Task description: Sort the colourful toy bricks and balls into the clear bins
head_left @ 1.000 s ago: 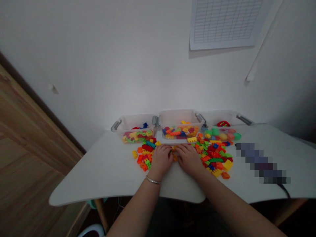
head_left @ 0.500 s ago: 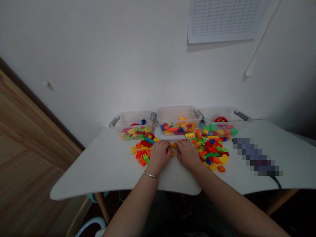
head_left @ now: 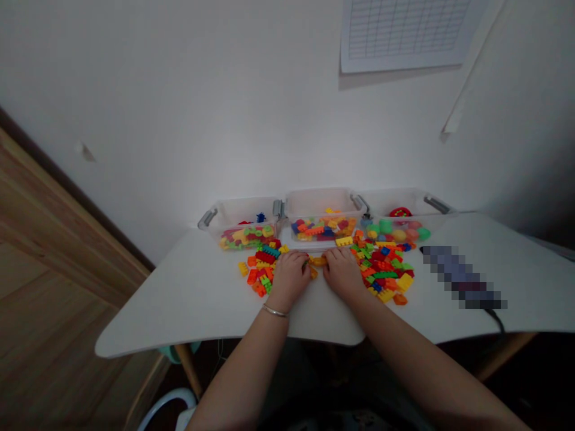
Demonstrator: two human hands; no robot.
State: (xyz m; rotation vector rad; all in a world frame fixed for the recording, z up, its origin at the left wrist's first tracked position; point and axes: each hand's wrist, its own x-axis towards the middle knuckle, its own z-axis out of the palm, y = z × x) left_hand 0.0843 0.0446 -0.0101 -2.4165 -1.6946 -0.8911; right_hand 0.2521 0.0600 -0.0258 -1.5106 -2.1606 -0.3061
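Note:
My left hand (head_left: 291,276), with a thin bracelet at its wrist, is closed at the inner edge of the left heap of toy bricks (head_left: 262,275). What its fingers hold is mostly hidden; a speck of green shows there. Opposite it, my right hand (head_left: 344,272) has its fingers curled around the end of a yellow-orange toy brick (head_left: 318,261), which bridges the small gap between both hands. Another orange brick (head_left: 314,273) lies just below that. To the right of my right hand spreads a larger heap of mixed bricks (head_left: 386,275).
Behind the heaps stand three clear bins: a left bin (head_left: 245,224) with bricks, a middle bin (head_left: 326,215) with bricks, and a right bin (head_left: 431,209) with round coloured pieces. A blurred-out object (head_left: 462,278) with a cable lies on the white table (head_left: 179,311).
The view has shifted slightly. My hands stay close together, and the yellow-orange brick between them shows more clearly, with a slightly wider gap between the fingers.

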